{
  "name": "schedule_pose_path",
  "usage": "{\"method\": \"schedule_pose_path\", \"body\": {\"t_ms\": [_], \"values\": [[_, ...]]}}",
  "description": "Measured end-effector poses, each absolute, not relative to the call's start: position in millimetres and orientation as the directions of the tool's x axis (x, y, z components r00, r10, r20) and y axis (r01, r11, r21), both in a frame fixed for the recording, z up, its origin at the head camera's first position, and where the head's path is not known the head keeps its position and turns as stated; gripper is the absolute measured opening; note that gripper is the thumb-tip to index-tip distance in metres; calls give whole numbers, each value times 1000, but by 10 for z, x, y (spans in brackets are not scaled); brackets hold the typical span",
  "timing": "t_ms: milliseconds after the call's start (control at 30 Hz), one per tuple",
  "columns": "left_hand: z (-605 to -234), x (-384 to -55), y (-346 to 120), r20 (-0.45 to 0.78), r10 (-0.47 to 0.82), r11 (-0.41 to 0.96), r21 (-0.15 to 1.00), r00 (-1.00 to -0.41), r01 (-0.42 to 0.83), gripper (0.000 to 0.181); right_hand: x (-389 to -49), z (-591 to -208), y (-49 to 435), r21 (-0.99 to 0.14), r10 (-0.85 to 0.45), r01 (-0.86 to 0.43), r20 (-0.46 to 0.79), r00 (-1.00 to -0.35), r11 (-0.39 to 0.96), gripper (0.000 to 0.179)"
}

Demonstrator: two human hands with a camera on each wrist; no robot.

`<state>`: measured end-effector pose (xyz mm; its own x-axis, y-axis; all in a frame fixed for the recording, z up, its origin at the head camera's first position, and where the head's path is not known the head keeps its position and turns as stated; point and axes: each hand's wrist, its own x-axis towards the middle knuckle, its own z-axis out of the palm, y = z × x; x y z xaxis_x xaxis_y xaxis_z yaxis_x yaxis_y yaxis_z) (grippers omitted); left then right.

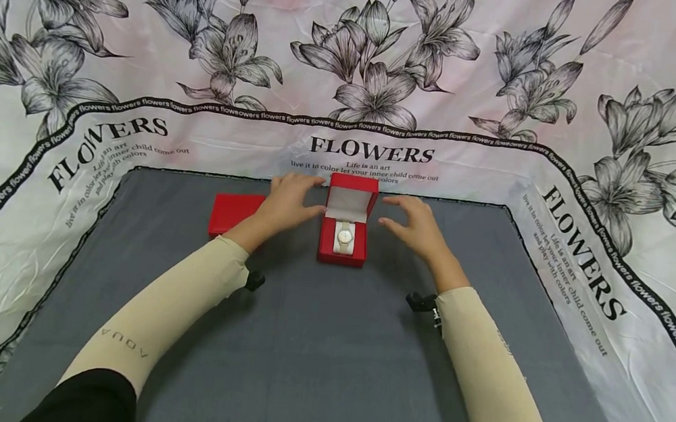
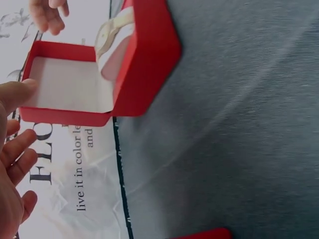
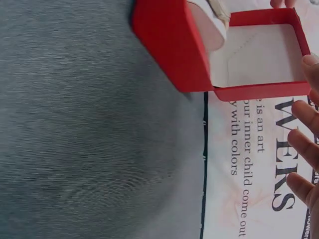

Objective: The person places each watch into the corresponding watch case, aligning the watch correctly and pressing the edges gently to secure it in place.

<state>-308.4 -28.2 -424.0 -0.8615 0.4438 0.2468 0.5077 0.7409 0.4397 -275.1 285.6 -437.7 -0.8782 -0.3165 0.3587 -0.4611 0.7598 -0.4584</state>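
A red watch box (image 1: pixel 341 260) stands on the grey cloth with its white-lined lid (image 1: pixel 347 204) raised at the back. Inside, a wristwatch (image 1: pixel 344 237) with a pale strap and a white dial sits around a white cushion (image 2: pixel 110 67). My left hand (image 1: pixel 290 203) is at the left of the raised lid, thumb pointing toward its edge, fingers loosely bent and holding nothing. On the other side my right hand (image 1: pixel 414 226) is spread a short way from the lid, with its palm facing the box and nothing in it.
Left of the watch box lies another red box (image 1: pixel 236 213), partly behind my left hand and wrist. The grey cloth (image 1: pixel 324 352) covers the work surface. Behind it runs a white cloth (image 1: pixel 229 139) printed with flowers and lettering.
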Motion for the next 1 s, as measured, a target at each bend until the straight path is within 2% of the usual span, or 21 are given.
{"method": "schedule_pose_path", "body": {"t_ms": [300,533,1000], "values": [[-4117,-3324,-175,259,448,716,470,-856,517,63,-2935,-4178,2817,-522,-271,-389,291,-918,759,56],[-4139,-3414,-94,229,469,727,447,-853,520,64,-3032,-4166,2826,-571,-270,-356,233,-934,740,59],[-4151,-3440,-99,260,475,702,464,-841,540,49,-3152,-4205,2750,-601,-291,-367,224,-930,710,53]]}}
